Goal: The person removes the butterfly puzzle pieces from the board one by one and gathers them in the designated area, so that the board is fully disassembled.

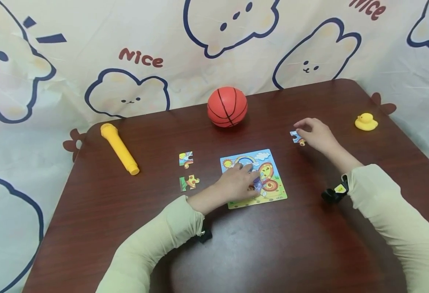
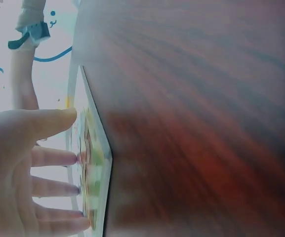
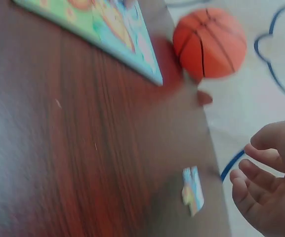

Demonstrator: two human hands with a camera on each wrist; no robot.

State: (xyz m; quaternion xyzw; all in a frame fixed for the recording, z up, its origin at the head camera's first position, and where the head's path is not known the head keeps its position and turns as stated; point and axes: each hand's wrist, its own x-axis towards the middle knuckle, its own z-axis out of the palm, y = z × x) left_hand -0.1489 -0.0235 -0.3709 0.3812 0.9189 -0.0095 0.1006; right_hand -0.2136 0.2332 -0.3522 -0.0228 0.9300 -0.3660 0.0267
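Note:
My left hand (image 1: 238,183) is over a square jigsaw puzzle board (image 1: 278,191) with a butterfly, sun and rainbow picture. In the left wrist view its fingertips (image 2: 69,116) touch or nearly touch the board's face; the fingers are spread and the palm hides part of the picture. To the right, my right hand (image 1: 318,136) hovers just beside a loose puzzle piece (image 1: 295,136). The right wrist view shows that piece (image 3: 193,190) lying on the table, apart from the loosely bent fingers (image 3: 253,173). Nothing is visible in the right hand.
Two more puzzle pieces, an upper one (image 1: 185,158) and a lower one (image 1: 189,182), lie left of the board. A red basketball (image 1: 227,106) sits behind it. A yellow microphone-shaped toy (image 1: 120,149) is at the left, a yellow rubber duck (image 1: 366,122) at the far right of the table (image 1: 258,252).

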